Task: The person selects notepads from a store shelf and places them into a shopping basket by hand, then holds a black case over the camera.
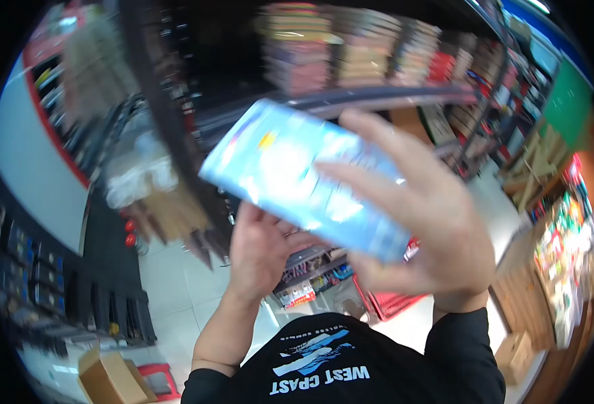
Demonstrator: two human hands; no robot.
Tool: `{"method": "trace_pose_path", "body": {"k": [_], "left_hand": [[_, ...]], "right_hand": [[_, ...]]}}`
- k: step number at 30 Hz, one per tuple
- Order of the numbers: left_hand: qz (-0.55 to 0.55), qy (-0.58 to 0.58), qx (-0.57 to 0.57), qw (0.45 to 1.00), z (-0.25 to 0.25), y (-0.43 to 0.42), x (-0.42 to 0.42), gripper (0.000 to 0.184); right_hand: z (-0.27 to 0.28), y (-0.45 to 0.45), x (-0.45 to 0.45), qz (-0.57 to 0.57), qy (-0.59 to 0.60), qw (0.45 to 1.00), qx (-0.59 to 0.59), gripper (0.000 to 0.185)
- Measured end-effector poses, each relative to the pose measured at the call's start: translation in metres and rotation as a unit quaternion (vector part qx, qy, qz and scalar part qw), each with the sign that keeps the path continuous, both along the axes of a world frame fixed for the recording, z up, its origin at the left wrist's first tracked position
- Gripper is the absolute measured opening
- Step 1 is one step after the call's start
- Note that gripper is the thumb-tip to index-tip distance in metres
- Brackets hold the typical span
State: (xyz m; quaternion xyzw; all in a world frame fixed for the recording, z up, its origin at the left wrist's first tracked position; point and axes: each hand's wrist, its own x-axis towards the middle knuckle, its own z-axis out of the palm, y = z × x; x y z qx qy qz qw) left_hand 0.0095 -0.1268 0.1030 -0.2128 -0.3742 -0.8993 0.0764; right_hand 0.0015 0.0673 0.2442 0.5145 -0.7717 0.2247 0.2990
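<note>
fingers point(371, 188) spread over blue packet point(283, 165), forearms point(226, 330) forward

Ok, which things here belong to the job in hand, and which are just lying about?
In the job:
- blue packet
- right hand, gripping it
- left hand, at its lower edge

Lying about:
- open cardboard box
- stacked goods, on the shelf

From the wearer's head, the single view faces forward and steeply down, with the black shirt point(384, 350) at its lower edge and the hands point(438, 215) close in front. Its wide, rounded field reaches the shelf point(371, 96) beyond.
</note>
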Motion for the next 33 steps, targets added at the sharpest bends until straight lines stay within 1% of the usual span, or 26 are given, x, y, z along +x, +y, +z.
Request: {"method": "trace_pose_path", "body": {"k": [1, 3, 4, 5, 7, 8, 9, 11, 12, 13, 14, 15, 16, 17, 19, 20, 21, 23, 24, 25, 26, 27, 29, 31, 33], "left_hand": [[-0.007, -0.035, 0.047, 0.998, -0.008, 0.007, 0.006, 0.086], [-0.020, -0.060, 0.012, 0.998, -0.005, 0.022, 0.018, 0.080], [-0.023, -0.091, 0.010, 0.996, -0.008, 0.032, 0.019, 0.068], [-0.059, -0.111, -0.002, 0.992, -0.018, 0.041, 0.016, 0.068], [-0.054, -0.153, -0.094, 0.982, -0.045, 0.055, 0.006, 0.059], [-0.080, -0.198, -0.086, 0.973, -0.058, 0.062, 0.002, 0.054], [-0.099, -0.206, -0.097, 0.969, -0.074, 0.072, -0.001, 0.054], [-0.111, -0.262, -0.143, 0.948, -0.107, 0.090, -0.006, 0.053], [-0.146, -0.286, -0.145, 0.936, -0.120, 0.099, -0.010, 0.052], [-0.156, -0.295, -0.152, 0.930, -0.135, 0.107, -0.014, 0.052], [-0.195, -0.319, -0.182, 0.910, -0.150, 0.114, -0.019, 0.051], [-0.233, -0.340, -0.210, 0.886, -0.164, 0.121, -0.023, 0.050], [-0.275, -0.343, -0.220, 0.871, -0.174, 0.127, -0.029, 0.049], [-0.280, -0.349, -0.224, 0.866, -0.189, 0.132, -0.034, 0.049], [-0.301, -0.378, -0.327, 0.812, -0.218, 0.141, -0.043, 0.053], [-0.314, -0.330, -0.365, 0.812, -0.227, 0.146, -0.046, 0.059], [-0.297, -0.332, -0.376, 0.812, -0.238, 0.147, -0.043, 0.064], [-0.294, -0.337, -0.416, 0.791, -0.236, 0.156, -0.046, 0.067], [-0.293, -0.341, -0.419, 0.789, -0.239, 0.157, -0.049, 0.067], [-0.289, -0.351, -0.431, 0.779, -0.244, 0.157, -0.052, 0.067], [-0.284, -0.361, -0.444, 0.769, -0.250, 0.157, -0.055, 0.067], [-0.283, -0.365, -0.448, 0.766, -0.256, 0.158, -0.058, 0.067], [-0.271, -0.362, -0.489, 0.746, -0.266, 0.158, -0.062, 0.065], [-0.272, -0.361, -0.511, 0.731, -0.273, 0.163, -0.065, 0.062], [-0.288, -0.368, -0.521, 0.714, -0.278, 0.169, -0.067, 0.064]], "right_hand": [[-0.011, 0.015, 0.008, 0.012, -0.042, 0.999, 0.013, 0.066], [-0.043, 0.038, 0.011, 0.035, -0.123, 0.992, 0.023, 0.066], [-0.059, 0.050, 0.010, 0.026, -0.139, 0.989, 0.031, 0.069], [-0.076, 0.062, 0.008, 0.018, -0.158, 0.987, 0.039, 0.072], [-0.119, 0.080, 0.007, -0.036, -0.223, 0.974, 0.004, 0.076], [-0.141, 0.091, 0.004, -0.057, -0.230, 0.971, 0.037, 0.085], [-0.164, 0.101, 0.004, -0.074, -0.240, 0.968, 0.025, 0.085], [-0.210, 0.113, 0.008, -0.147, -0.298, 0.943, -0.008, 0.095], [-0.231, 0.118, 0.009, -0.156, -0.306, 0.939, -0.015, 0.095], [-0.253, 0.121, 0.011, -0.171, -0.343, 0.924, -0.011, 0.097], [-0.274, 0.125, 0.014, -0.183, -0.380, 0.907, -0.008, 0.099], [-0.291, 0.130, 0.015, -0.190, -0.389, 0.901, -0.015, 0.099], [-0.306, 0.136, 0.014, -0.186, -0.443, 0.876, -0.043, 0.098], [-0.325, 0.144, 0.012, -0.180, -0.493, 0.848, -0.071, 0.096], [-0.372, 0.163, 0.010, -0.199, -0.492, 0.843, -0.091, 0.096], [-0.389, 0.177, 0.008, -0.230, -0.497, 0.831, -0.095, 0.097], [-0.407, 0.192, 0.006, -0.260, -0.501, 0.820, -0.099, 0.098], [-0.437, 0.226, -0.001, -0.331, -0.497, 0.799, -0.072, 0.099], [-0.449, 0.245, -0.007, -0.368, -0.526, 0.765, -0.051, 0.098], [-0.479, 0.263, -0.010, -0.422, -0.489, 0.763, -0.022, 0.101], [-0.481, 0.280, -0.018, -0.444, -0.502, 0.742, -0.011, 0.101], [-0.501, 0.299, -0.026, -0.467, -0.486, 0.739, 0.004, 0.102], [-0.527, 0.330, -0.046, -0.502, -0.498, 0.706, 0.037, 0.101], [-0.542, 0.353, -0.068, -0.539, -0.520, 0.659, 0.066, 0.100], [-0.560, 0.372, -0.089, -0.560, -0.493, 0.663, 0.065, 0.101]]}}
